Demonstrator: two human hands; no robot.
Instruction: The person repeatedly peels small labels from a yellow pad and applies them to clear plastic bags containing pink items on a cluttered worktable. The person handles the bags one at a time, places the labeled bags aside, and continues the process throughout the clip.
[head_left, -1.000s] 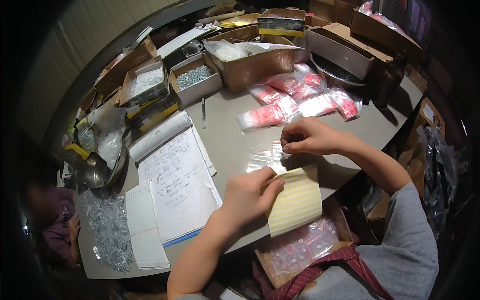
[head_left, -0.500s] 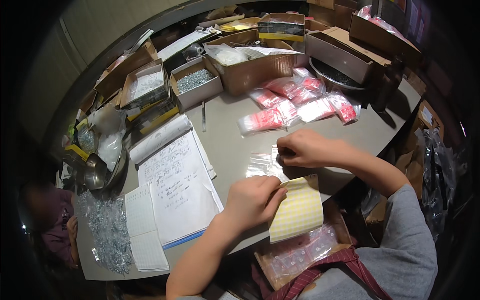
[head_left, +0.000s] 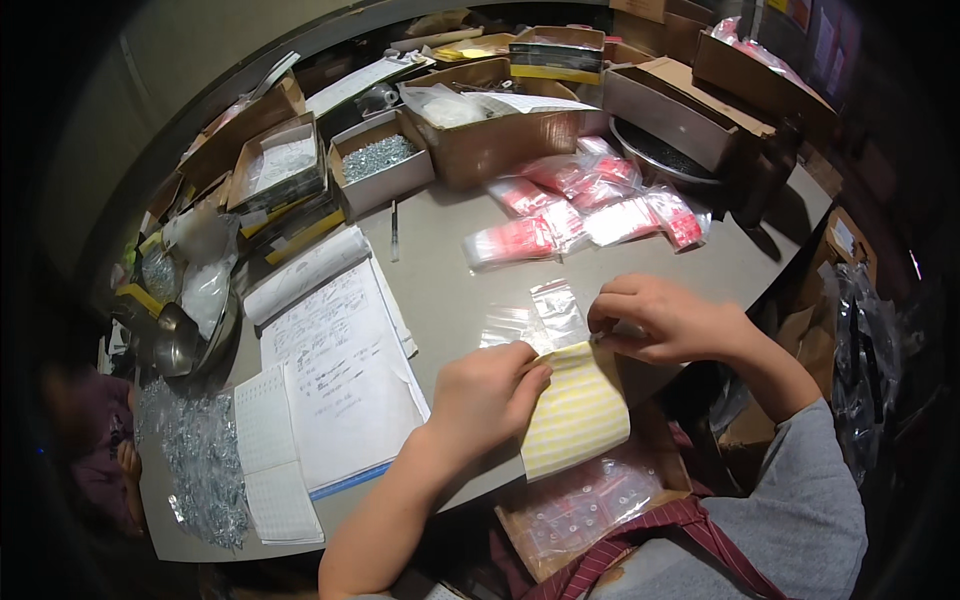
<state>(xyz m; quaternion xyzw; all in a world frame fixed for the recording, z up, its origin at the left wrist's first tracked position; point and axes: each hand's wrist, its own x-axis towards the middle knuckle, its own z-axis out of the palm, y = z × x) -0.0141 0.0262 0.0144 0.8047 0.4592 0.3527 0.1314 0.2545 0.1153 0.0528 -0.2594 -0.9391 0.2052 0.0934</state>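
Observation:
My left hand pinches the upper left edge of a sheet of small yellow-and-white labels, which hangs over the table's front edge. At the sheet's upper right corner is my right hand, fingers curled and fingertips closed on that corner; whether a single label is between them is too small to tell. Just beyond both hands, small clear zip bags lie on the table. Beneath the sheet stands a cardboard box holding clear packets with small round parts.
Red-and-clear bag packs lie farther back. Left are an open notebook, a pen, a heap of bagged metal parts and a metal bowl. Boxes line the back. Another person's hand shows at far left.
My right hand has drawn back from the clear bags to the label sheet's upper right corner, leaving the bags more exposed. My left hand keeps its pinch on the sheet. The view has shifted slightly.

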